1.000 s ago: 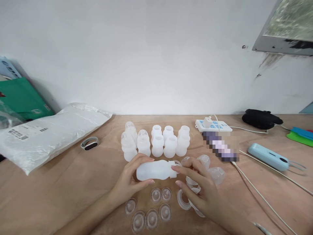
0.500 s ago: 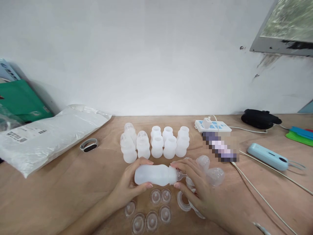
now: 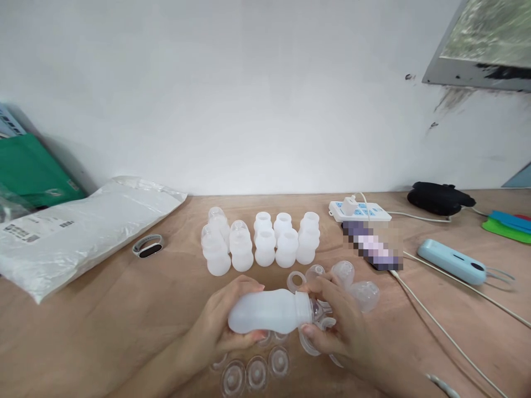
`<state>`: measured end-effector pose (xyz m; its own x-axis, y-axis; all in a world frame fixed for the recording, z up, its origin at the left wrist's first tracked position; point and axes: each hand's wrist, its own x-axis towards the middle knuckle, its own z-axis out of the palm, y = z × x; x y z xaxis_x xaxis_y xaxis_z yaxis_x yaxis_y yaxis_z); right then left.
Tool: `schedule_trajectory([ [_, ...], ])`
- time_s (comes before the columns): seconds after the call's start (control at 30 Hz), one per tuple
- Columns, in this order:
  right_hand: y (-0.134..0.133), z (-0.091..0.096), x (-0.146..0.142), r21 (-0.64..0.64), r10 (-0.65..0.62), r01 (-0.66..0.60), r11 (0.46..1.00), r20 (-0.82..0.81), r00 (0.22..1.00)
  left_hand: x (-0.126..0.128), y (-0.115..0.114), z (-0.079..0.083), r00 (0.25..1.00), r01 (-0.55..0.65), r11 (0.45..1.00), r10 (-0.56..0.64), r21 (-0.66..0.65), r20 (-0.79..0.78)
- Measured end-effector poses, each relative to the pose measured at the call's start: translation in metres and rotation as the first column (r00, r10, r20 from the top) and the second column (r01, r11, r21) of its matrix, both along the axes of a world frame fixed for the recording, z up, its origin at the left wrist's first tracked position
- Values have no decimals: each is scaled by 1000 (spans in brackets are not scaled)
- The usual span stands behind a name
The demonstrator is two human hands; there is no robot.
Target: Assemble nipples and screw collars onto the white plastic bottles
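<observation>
Over the tabletop (image 3: 166,298), observed the white bottle (image 3: 265,312) lying sideways, held round its width in the left hand (image 3: 219,315) and pinched at the collar (image 3: 304,307) by the right hand (image 3: 344,309), with the clear teat (image 3: 317,310) pointing rightward. Best to keep collar and bottle in line, bracing firmly without denting, and to work the collar slowly, stopping at any crooked seating.

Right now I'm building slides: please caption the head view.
Left hand holds a white bottle sideways, right hand at its neck, upright bottles behind.
</observation>
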<state>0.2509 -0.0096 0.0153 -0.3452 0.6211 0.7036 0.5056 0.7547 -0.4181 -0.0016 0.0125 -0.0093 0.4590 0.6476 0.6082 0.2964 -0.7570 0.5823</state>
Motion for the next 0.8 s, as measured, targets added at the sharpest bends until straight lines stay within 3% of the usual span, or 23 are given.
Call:
schedule_trajectory([
  [0.1,-4,2,1,-153,-22,23,988,6,1000,-1,1,0,1000,-14,997,16,80,-17],
  [0.17,-5,5,4,-203,-30,35,979,27,999,-2,1,0,998,-42,998,44,56,-37],
  [0.27,1,10,14,-133,-94,101,986,60,994,-2,3,-3,994,-110,991,108,-78,-30],
  [0.33,9,12,22,-9,-259,261,965,91,962,-2,5,-5,988,-152,972,157,-178,12],
  [0.43,22,11,33,177,-544,515,838,216,811,-1,8,-8,976,-165,937,200,-308,85],
  [0.5,27,6,37,259,-629,574,777,362,688,-1,9,-10,973,-153,923,202,-354,108],
  [0.57,29,0,39,307,-641,572,761,490,590,-1,9,-10,974,-148,919,200,-364,107],
  [0.63,29,-5,40,322,-626,553,769,559,544,-1,10,-12,974,-156,920,203,-359,96],
  [0.7,28,-5,41,302,-606,542,784,562,563,-1,10,-13,974,-168,921,210,-352,84],
  [0.8,25,3,41,259,-589,533,806,450,671,-1,10,-15,973,-173,925,213,-337,85],
])
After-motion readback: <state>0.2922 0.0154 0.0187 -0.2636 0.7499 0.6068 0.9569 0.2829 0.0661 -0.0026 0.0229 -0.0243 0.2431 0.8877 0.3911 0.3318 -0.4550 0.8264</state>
